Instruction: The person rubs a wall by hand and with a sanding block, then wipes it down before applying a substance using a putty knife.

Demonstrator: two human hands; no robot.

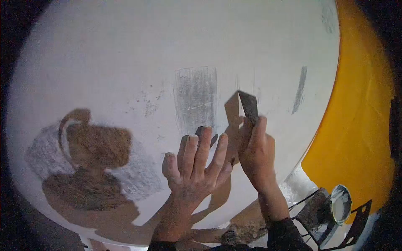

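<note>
My left hand (pixel 197 165) lies against a large white curved surface (pixel 125 50) with its fingers spread and nothing held. Just above its fingertips is a grey, streaked rectangular patch (pixel 196 94). To the right, my right hand (pixel 257 154) is closed around a putty knife (pixel 250 106), whose dark, flat blade points up and touches or nearly touches the white surface. The handle is hidden inside my fingers. Both hands cast brown shadows beside them.
A yellow surface (pixel 356 108) borders the white one on the right. Low on the right, an open can (pixel 341 205) with whitish smears sits by a black metal frame (pixel 358 226). A thin grey strip (pixel 300 90) and a broad scuffed grey area (pixel 142 173) mark the white surface.
</note>
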